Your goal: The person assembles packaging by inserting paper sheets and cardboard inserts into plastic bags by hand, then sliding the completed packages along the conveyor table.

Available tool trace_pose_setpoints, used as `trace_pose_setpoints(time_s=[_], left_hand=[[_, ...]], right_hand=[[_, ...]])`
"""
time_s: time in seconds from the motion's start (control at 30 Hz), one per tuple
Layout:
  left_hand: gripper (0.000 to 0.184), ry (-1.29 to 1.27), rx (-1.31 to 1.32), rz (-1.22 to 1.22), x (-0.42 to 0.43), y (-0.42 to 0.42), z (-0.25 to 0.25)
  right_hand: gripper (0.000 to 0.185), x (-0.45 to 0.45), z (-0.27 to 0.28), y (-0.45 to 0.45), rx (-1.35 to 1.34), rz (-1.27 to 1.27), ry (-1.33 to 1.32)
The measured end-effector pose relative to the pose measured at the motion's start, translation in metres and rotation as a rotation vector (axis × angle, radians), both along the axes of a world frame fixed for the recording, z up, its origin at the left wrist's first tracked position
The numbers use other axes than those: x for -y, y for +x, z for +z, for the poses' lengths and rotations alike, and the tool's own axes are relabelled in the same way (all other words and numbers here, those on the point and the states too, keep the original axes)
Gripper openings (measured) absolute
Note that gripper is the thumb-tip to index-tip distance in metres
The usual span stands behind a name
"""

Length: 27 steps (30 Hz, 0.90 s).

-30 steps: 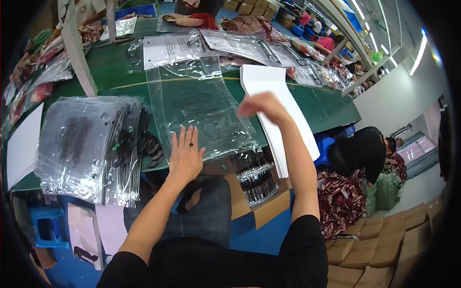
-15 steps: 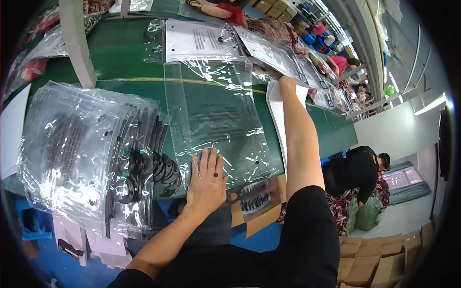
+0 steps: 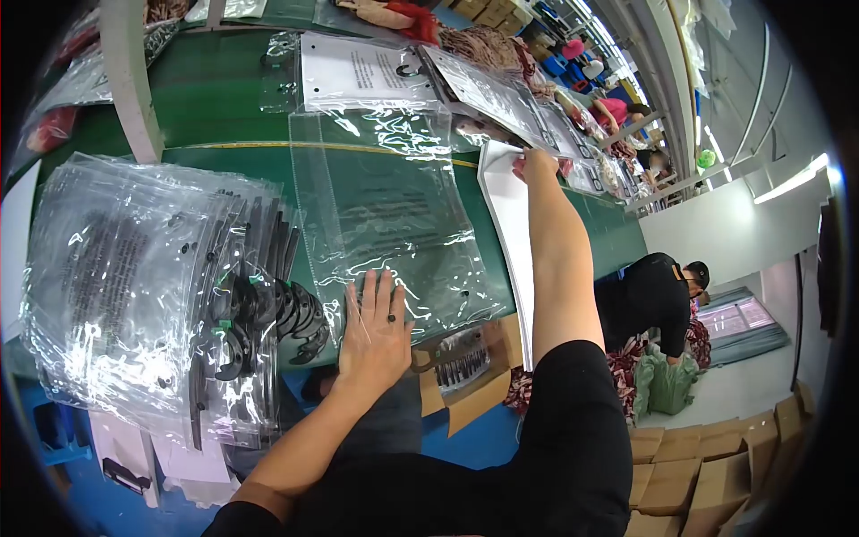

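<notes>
My left hand lies flat with its fingers stretched out, pressing on the lower edge of a clear plastic bag with printed text. Farther off, my right hand pinches the upper edge of a white sheet from a pile right of the bag; the fingertips are partly hidden. Left of my left hand sits a thick stack of clear bags, with black plastic hangers bunched along its right side. Beyond the flat bag is a bagged white sheet with a black hook.
A white post rises from the green table at the left. Several packed bags lie along the far right. An open carton stands below the table edge. A person in black bends over a green sack.
My right hand has closed on the upper edge of the white sheet, whose near end now hangs lower beside my forearm. The view has shifted slightly; my left hand stays on the bag.
</notes>
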<state>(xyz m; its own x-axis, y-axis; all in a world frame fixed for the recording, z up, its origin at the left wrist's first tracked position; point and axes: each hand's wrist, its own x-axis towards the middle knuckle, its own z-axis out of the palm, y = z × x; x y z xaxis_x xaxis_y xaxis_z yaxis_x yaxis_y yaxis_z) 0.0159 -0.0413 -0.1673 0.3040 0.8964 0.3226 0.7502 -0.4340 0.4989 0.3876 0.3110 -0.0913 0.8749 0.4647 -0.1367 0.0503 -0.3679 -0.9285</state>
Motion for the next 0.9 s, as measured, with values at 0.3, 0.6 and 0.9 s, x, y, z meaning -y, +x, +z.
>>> trace_pose_setpoints(time_s=[0.3,0.6,0.9], left_hand=[[0.052,0.005,0.01,0.001,-0.001,0.0,-0.003],[0.052,0.068,-0.007,0.007,-0.001,0.002,-0.006],[0.052,0.124,-0.07,0.011,0.002,0.003,-0.006]], right_hand=[[0.025,0.005,-0.004,-0.006,-0.118,-0.098,0.163],[0.03,0.064,-0.001,0.014,0.027,-0.016,0.212],[0.022,0.101,-0.044,0.054,-0.593,0.309,0.168]])
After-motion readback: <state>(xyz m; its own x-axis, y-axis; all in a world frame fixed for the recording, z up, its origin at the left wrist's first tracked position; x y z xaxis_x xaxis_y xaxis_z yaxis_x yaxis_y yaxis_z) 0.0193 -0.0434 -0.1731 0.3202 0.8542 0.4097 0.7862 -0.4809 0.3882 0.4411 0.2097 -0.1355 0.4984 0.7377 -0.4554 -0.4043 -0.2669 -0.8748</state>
